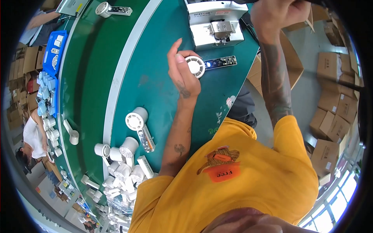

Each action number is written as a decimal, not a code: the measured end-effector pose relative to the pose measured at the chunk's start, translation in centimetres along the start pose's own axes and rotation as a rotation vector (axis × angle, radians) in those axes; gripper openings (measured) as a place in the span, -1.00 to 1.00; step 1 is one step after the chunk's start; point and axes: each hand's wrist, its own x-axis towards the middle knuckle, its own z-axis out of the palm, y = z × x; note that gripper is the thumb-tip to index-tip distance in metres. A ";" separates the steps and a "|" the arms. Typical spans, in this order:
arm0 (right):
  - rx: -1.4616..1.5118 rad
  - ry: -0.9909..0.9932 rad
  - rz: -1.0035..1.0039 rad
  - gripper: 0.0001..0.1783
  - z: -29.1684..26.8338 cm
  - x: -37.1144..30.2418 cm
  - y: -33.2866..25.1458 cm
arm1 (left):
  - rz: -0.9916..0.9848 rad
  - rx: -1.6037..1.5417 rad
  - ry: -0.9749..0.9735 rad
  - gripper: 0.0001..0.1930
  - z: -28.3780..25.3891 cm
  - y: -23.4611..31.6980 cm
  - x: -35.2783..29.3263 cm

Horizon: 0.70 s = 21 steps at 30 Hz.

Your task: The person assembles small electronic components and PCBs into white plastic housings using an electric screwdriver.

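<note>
Holding a white fan (197, 67) by its round head, the left hand (183, 70) hides part of the rim; the bare circuit board (222, 62) extends over the green table (155, 91), beside a metal fixture (215, 28). The right hand (280, 16) is cut off above, so I cannot tell whether its fingers grasp anything.

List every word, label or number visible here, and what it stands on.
Wording is placed here, not copied:
Metal box: dark lettering, red label.
Yellow shirt: dark lettering on orange print.
Table: green marks near the edge, unclear.
Fan: any print too small to read.
Cartons: print too small to read.
</note>
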 end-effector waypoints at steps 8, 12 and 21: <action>-0.031 -0.398 0.427 -0.52 2.7 -2.3 -1.4 | 0.001 0.022 0.007 -0.53 -0.5 0.1 0.1; 0.020 -0.251 0.574 -0.65 2.0 -3.7 -1.2 | -0.027 -0.005 -0.006 -0.49 0.1 0.6 -0.1; 0.112 -0.319 0.796 -0.51 1.8 -7.3 -3.4 | -0.009 -0.015 0.002 -0.52 -0.1 0.1 0.2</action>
